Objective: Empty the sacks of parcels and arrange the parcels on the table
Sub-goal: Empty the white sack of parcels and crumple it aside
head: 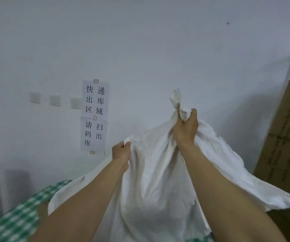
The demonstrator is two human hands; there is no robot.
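A pale wall [140, 41] fills the background. A crumpled white sack [154, 172], held up over the green-checked table [18, 219], hides most of it. A cardboard box [284, 137] stands at right, and paper signs [95, 116] hang on the wall. The left hand [121, 151] and the higher right hand [186, 130] each clutch bunched sack fabric.

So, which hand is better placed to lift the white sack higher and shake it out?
Probably the right. The right hand grips a bunched corner of the sack at its highest point. The left hand holds an edge lower down and would have further to rise.
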